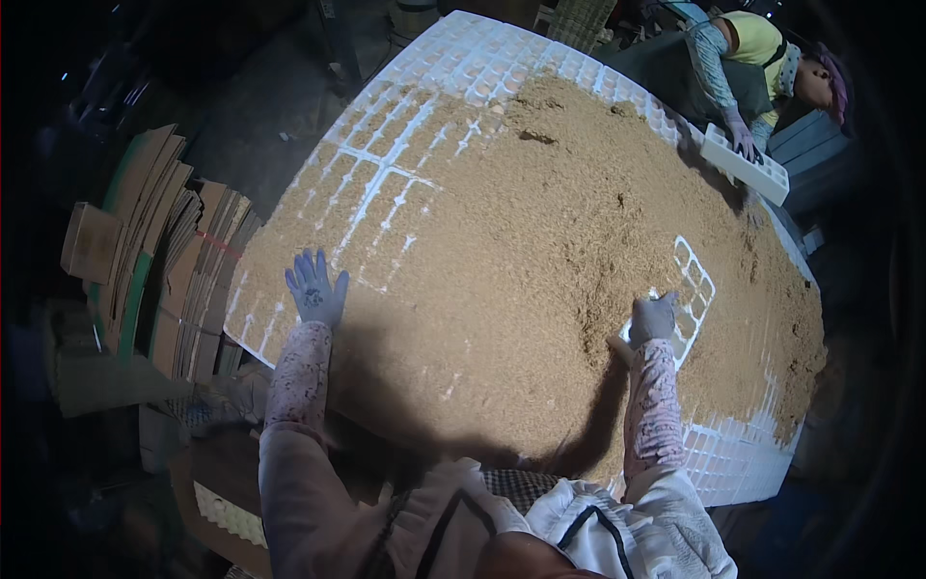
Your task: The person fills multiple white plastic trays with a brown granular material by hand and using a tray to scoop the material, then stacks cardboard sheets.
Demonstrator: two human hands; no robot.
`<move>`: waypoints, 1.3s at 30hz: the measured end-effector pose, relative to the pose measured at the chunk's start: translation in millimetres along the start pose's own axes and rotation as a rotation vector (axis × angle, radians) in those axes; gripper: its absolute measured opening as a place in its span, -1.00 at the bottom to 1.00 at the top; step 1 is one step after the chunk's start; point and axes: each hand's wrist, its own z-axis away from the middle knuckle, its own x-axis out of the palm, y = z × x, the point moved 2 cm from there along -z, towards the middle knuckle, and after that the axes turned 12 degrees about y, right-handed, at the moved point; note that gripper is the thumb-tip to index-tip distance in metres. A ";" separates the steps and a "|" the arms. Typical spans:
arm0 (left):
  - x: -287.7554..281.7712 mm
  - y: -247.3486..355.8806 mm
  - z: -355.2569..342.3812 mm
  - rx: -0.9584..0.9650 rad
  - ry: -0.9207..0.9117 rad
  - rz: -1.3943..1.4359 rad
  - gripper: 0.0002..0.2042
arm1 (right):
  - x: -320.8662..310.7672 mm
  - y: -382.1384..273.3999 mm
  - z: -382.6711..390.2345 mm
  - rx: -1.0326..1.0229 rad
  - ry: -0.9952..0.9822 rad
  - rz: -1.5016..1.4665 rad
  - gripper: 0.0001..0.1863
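Tan, crumbly sawdust-like material lies over a broad bed of white gridded trays, whose cells show at the far end, the left side and the lower right. My left hand, in a pale grey-blue glove, rests with fingers spread on the material at the left, holding nothing. My right hand, gloved alike, is closed on a white block with square cells, which lies in the loose material at the centre right; part of the block is hidden under the hand.
Stacked flattened cardboard stands along the left. At the upper right a co-worker in yellow leans over the bed, a gloved hand on a white celled block. A cream moulded tray sits at lower left, below the bed's edge.
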 end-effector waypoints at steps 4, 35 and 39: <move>-9.6 9.6 -10.0 -0.007 0.008 0.143 -0.40 | 51.2 -126.6 -13.6 0.014 0.010 0.039 -0.01; -22.7 -32.1 -46.6 0.001 -0.280 0.377 -0.30 | 65.9 -384.3 234.3 -0.390 -0.215 -0.187 0.01; -3.7 -95.5 -86.0 -0.171 -0.095 0.287 -0.36 | 43.7 -402.4 291.9 -0.698 -0.360 -0.224 -0.03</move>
